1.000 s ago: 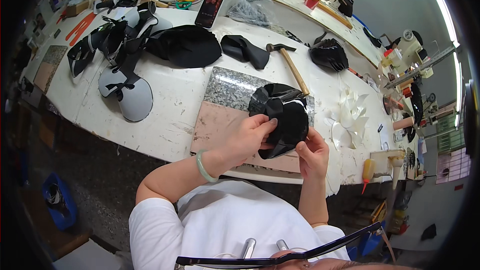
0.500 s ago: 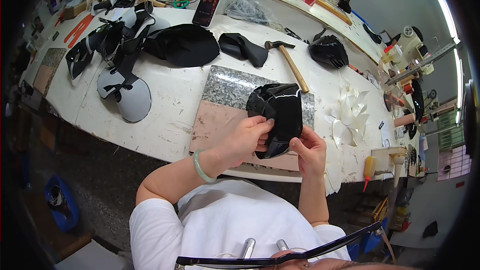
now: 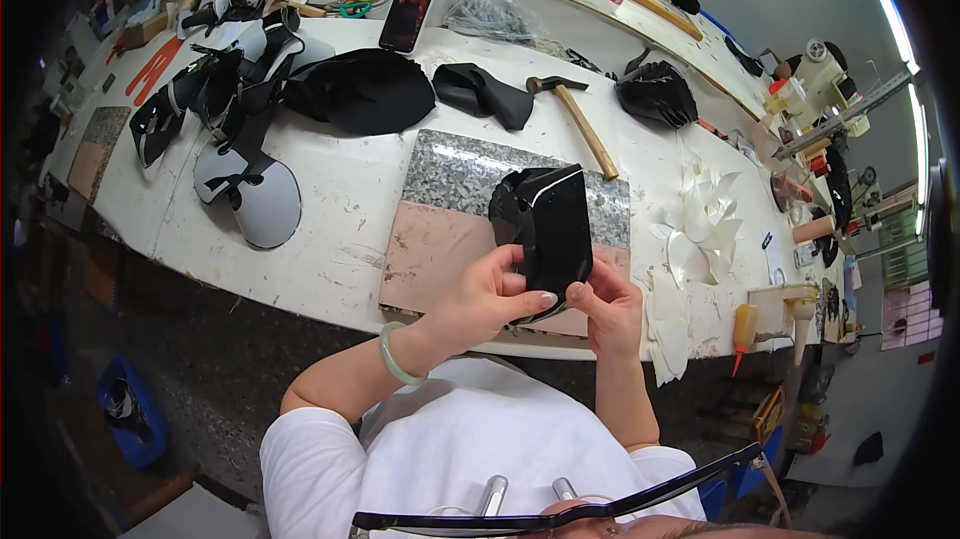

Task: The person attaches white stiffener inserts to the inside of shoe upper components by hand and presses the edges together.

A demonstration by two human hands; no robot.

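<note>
A glossy black patent-leather shoe upper (image 3: 560,234) is held up between my two hands, over a board with a speckled grey stone part (image 3: 455,171) and a pinkish part (image 3: 430,249). My left hand (image 3: 488,297), a pale green bangle (image 3: 392,354) on its wrist, pinches the piece's lower left edge, thumb on top. The lower right edge is gripped by my right hand (image 3: 608,309), its thumb near the left thumb. Fingers behind the leather are partly hidden. Just beyond the board lies a hammer (image 3: 588,135) with a wooden handle.
Black and grey shoe pieces (image 3: 262,204) spread over the left of the white table (image 3: 335,279). Farther back are a phone (image 3: 408,14) and a clear plastic bag (image 3: 492,14). Stacked white pieces (image 3: 700,229) and a yellow bottle with a red tip (image 3: 744,329) are at the right.
The black upper has turned and tilted, so a flatter side now shows. My left hand has slid nearer its lower edge, thumb stretched across, and my right hand has shifted slightly left and down.
</note>
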